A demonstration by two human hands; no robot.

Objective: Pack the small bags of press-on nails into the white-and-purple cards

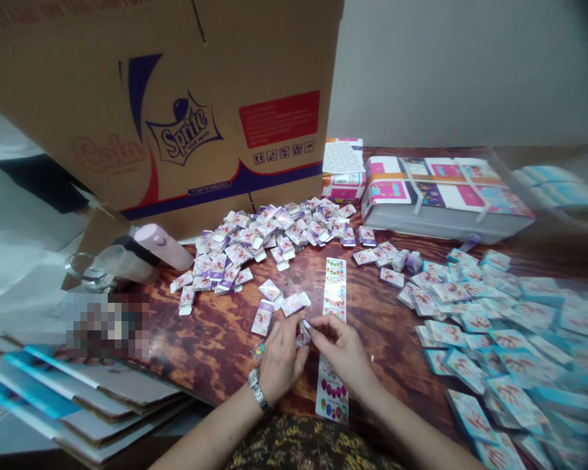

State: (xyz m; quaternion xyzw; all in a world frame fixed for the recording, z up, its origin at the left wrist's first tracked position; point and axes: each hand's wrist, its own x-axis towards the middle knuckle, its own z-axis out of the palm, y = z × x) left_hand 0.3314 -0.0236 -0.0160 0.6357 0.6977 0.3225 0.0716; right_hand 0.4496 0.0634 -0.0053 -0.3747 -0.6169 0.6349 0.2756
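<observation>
My left hand, with a watch on its wrist, is closed around a small purple-and-white printed box. The fingertips of my right hand pinch the end of that same box. Under and beside my right hand lies a long strip sheet printed with rows of colourful nail designs. Just beyond my left hand are a few loose small boxes, one with its end flap open. A bit of colourful clear-wrapped material shows beside my left hand.
A large cardboard carton stands behind a heap of small purple boxes. Many blue-edged boxes spread over the right side. Strapped printed sheets lie at the back. A pink bottle, plastic cup and flat cartons are on the left.
</observation>
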